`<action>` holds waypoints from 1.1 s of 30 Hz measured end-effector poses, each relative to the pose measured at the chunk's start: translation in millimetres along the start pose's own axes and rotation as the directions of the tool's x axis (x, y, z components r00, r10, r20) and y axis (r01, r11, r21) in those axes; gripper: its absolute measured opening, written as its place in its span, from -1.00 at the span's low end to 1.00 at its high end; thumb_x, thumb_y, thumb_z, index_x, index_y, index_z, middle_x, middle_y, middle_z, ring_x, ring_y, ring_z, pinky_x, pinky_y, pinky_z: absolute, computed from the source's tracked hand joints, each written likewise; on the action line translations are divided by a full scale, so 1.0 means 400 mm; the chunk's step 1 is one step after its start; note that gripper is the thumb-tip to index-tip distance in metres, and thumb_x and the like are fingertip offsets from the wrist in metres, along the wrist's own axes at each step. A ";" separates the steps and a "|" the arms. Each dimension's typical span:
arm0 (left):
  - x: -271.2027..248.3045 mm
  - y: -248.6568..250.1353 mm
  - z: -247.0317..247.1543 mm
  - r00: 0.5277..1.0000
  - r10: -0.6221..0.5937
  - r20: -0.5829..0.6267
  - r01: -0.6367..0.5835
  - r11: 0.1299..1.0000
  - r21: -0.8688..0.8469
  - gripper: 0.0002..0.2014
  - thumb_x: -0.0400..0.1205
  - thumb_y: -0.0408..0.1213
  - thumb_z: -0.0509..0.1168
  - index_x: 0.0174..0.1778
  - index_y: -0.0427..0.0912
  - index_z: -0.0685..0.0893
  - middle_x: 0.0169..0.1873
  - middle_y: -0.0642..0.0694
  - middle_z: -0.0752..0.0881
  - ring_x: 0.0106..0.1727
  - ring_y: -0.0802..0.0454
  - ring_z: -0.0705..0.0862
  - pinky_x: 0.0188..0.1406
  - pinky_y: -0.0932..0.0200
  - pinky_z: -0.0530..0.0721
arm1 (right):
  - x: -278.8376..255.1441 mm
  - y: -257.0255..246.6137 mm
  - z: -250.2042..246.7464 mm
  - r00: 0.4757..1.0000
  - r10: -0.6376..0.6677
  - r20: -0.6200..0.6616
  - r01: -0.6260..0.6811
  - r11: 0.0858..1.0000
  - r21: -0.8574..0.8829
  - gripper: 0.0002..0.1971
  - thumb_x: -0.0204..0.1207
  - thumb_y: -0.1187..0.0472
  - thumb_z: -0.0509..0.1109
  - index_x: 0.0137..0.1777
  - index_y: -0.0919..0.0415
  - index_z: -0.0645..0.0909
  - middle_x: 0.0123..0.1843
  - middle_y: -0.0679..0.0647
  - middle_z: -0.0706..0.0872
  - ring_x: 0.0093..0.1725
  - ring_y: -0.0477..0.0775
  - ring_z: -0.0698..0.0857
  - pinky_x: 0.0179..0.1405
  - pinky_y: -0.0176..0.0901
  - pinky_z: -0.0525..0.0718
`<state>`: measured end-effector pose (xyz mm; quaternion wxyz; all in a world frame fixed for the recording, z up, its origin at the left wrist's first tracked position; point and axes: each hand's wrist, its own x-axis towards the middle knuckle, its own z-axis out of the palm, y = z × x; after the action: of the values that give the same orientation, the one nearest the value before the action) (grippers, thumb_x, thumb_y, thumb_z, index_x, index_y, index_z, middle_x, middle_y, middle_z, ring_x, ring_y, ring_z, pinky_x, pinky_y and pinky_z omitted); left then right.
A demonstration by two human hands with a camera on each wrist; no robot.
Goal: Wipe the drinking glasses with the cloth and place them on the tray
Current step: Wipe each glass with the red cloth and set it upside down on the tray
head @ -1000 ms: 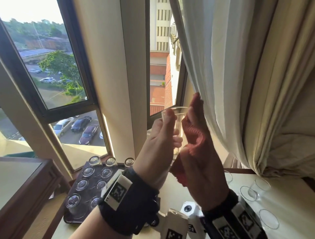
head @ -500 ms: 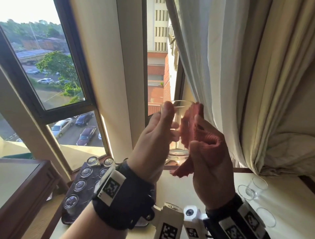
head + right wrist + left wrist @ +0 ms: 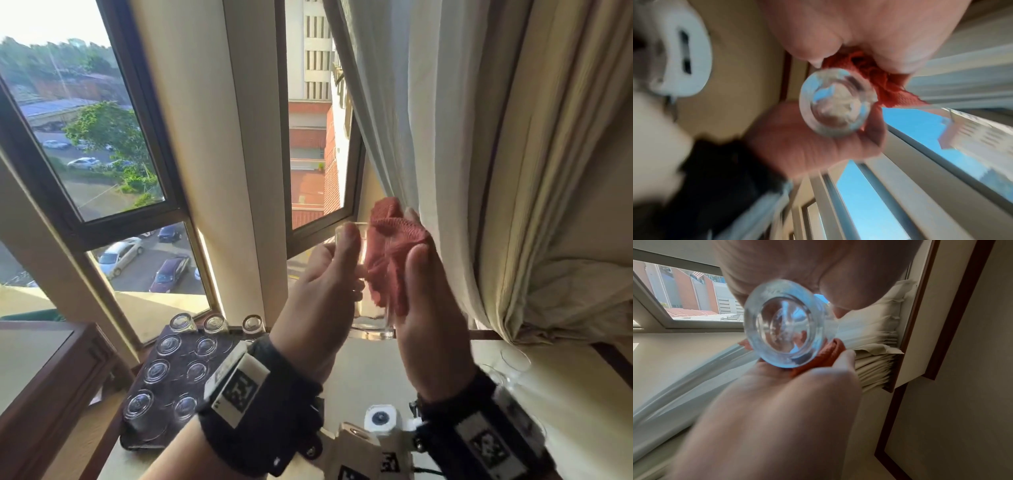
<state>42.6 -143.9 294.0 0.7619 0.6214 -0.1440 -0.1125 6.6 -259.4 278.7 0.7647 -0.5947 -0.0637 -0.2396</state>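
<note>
The left hand (image 3: pixel 325 294) is curled around a clear drinking glass (image 3: pixel 371 322), with the thumb up near the rim. It holds the glass up in the air, right between both hands. The right hand (image 3: pixel 428 329) grips a red cloth (image 3: pixel 390 250) and presses it against the side of the glass (some cloth pokes up over the rim). Down below the left hand sits a dark tray (image 3: pixel 171 377) with glasses turned upside down on it. Below the right hand, a few more glasses (image 3: pixel 513 358) stand on the pale table (image 3: pixel 565 404). A big cream curtain (image 3: pixel 479 137) hangs just behind the right hand.
</note>
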 end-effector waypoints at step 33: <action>0.021 0.000 -0.006 0.998 0.054 0.009 -0.053 0.991 -0.120 -0.29 0.66 0.35 0.11 0.39 -0.19 0.70 0.02 -0.36 0.72 -0.01 -0.28 0.69 0.10 -0.14 0.71 | 0.018 0.003 0.019 0.914 -0.367 0.176 0.404 0.869 -0.287 -0.27 0.77 -0.16 0.04 0.77 0.29 0.02 0.83 0.09 0.06 0.79 0.04 0.13 0.76 0.09 0.21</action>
<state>51.3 -144.9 294.2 0.7996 0.5698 -0.1582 -0.1042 14.8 -254.0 282.4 0.5909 -0.6978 -0.1859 -0.3597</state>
